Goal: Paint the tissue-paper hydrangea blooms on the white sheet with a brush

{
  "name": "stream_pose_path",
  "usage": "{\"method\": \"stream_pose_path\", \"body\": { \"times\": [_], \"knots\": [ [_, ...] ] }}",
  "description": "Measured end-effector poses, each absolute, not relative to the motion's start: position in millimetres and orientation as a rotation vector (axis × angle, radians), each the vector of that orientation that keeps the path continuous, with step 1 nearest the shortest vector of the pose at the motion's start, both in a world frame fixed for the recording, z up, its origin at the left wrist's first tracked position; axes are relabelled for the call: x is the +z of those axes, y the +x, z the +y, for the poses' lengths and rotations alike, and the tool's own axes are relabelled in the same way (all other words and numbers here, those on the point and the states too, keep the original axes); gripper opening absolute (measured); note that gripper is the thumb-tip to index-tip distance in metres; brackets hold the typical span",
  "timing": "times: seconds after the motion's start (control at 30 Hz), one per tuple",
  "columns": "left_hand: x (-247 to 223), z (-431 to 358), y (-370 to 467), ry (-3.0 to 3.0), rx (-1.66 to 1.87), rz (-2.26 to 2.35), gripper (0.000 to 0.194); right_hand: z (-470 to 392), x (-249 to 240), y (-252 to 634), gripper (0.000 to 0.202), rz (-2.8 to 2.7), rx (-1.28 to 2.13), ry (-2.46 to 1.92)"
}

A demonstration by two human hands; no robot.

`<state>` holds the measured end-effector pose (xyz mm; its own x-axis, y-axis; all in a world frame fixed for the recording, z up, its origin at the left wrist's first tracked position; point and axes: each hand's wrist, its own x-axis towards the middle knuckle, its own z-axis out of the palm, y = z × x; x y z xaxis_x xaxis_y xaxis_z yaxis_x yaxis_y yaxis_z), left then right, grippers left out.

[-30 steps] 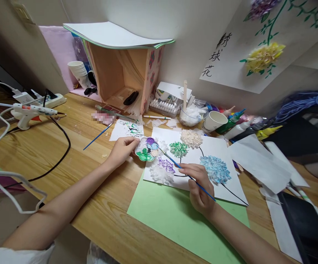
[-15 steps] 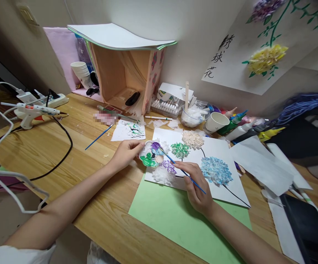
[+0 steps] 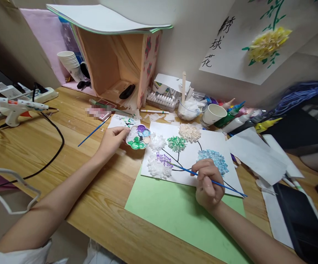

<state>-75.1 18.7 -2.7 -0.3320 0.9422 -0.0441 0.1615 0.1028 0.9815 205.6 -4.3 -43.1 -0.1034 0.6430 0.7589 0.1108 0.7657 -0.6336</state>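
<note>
My left hand [image 3: 113, 140] pinches the edge of a round paint palette [image 3: 138, 137] with purple, green, blue and peach paint in its wells. In my right hand [image 3: 209, 181] is a blue paintbrush [image 3: 188, 171], its tip at a white paper flower [image 3: 159, 168] that is partly purple. That flower sits on a white sheet [image 3: 186, 178] with drawn black stems. Also on the sheet are a plain white flower [image 3: 157, 141], a green flower [image 3: 176, 143], a peach flower [image 3: 190, 132] and a blue flower [image 3: 214, 161], the last partly behind my hand.
Green paper [image 3: 170, 212] lies under the sheet. A second brush [image 3: 93, 132] rests at left, with a glue gun [image 3: 15, 108] and cables beyond. Along the back stand an open box [image 3: 115, 62], a bowl [image 3: 189, 112], a paper cup [image 3: 213, 114] and paint bottles [image 3: 232, 119]. A phone [image 3: 299, 216] lies right.
My left hand has moved the palette left, away from the flowers. My right hand has taken the brush from the palette to the partly purple flower. The camera view has shifted slightly.
</note>
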Motion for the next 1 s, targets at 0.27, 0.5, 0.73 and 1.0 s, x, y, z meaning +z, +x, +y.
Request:
{"method": "stream_pose_path", "body": {
  "times": [0.27,0.5,0.73,1.0],
  "knots": [
    [-11.1,19.9,-72.4,1.138,1.223,1.608,0.032,-2.7,-42.1,204.5,0.019,-1.678,0.64,-0.635],
    [-9.8,19.4,-71.3,1.141,1.213,1.628,0.03,-1.8,-40.3,202.8,0.02,-1.586,0.637,-0.643],
    [-9.3,19.4,-70.9,1.129,1.21,1.642,0.027,-3.2,-40.0,203.5,0.02,-1.625,0.608,-0.631],
    [-9.3,20.1,-70.9,1.148,1.224,1.637,0.028,-4.5,-41.8,203.8,0.019,-1.628,0.561,-0.598]
  ]
}}
